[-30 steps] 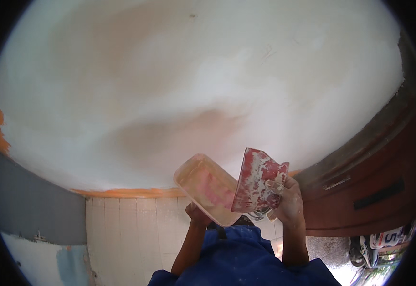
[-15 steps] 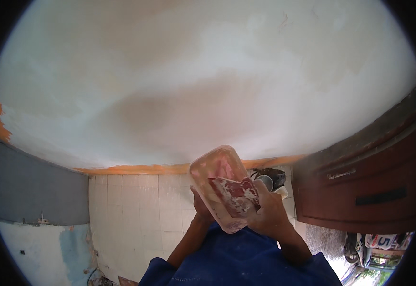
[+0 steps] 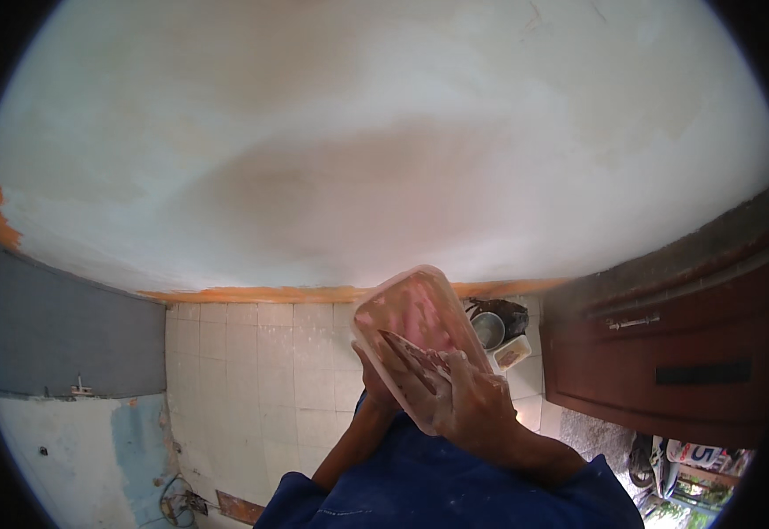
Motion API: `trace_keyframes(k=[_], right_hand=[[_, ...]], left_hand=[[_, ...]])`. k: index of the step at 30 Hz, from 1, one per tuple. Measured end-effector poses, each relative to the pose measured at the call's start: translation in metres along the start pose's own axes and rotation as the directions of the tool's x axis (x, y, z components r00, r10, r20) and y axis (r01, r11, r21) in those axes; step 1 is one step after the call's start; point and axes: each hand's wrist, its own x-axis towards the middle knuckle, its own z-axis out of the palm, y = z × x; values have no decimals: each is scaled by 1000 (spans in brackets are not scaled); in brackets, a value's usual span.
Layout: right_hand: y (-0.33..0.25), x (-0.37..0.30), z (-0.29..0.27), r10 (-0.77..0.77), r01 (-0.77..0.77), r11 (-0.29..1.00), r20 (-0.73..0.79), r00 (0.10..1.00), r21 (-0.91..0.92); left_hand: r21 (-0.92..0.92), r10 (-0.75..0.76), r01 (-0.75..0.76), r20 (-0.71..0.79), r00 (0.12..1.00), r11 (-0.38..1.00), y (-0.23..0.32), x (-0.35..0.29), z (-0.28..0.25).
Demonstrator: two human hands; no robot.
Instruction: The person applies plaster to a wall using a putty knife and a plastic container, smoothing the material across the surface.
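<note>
My left hand (image 3: 376, 384) is closed round the left side of a clear plastic tub (image 3: 386, 302), its fingers partly hidden beneath. The tub is tilted in front of my chest, with pinkish smears inside. My right hand (image 3: 479, 407), dusted white, grips a dark red putty spreader (image 3: 408, 351) coated with pale paste. The spreader's blade slants down into the tub, edge-on in the head view. Beyond the tub rises a wall (image 3: 375, 185) covered in uneven white and beige filler.
An orange strip (image 3: 287, 294) runs along the wall's foot above pale floor tiles (image 3: 261, 353). A grey bucket (image 3: 487, 330), a black bag (image 3: 512, 317) and a small tub (image 3: 513, 353) stand on the right. A brown door (image 3: 666, 344) is at right, a grey panel (image 3: 67, 326) at left.
My right hand has moved inward over the tub, turning the spreader from face-up to edge-on. The bucket and small tub now show more fully. My left hand keeps its hold.
</note>
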Motion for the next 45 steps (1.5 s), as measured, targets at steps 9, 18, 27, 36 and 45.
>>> trace_keyframes(k=[9,18,27,36,45], right_hand=[[21,5,0,226,-227,974,103,969,-1],[49,4,7,256,-258,928,42,966,269],[60,14,-8,319,-394,862,263,911,320],[72,13,-17,263,-349,854,259,929,385],[65,18,-35,386,-507,510,341,857,695]], left_hand=[[168,-87,81,29,996,983,-24,-5,-6],[-16,29,-28,69,997,999,-27,-4,-1],[273,12,-21,34,999,962,-21,0,0],[195,-61,20,203,977,981,-23,8,-15],[84,-112,109,25,993,990,-10,11,7]])
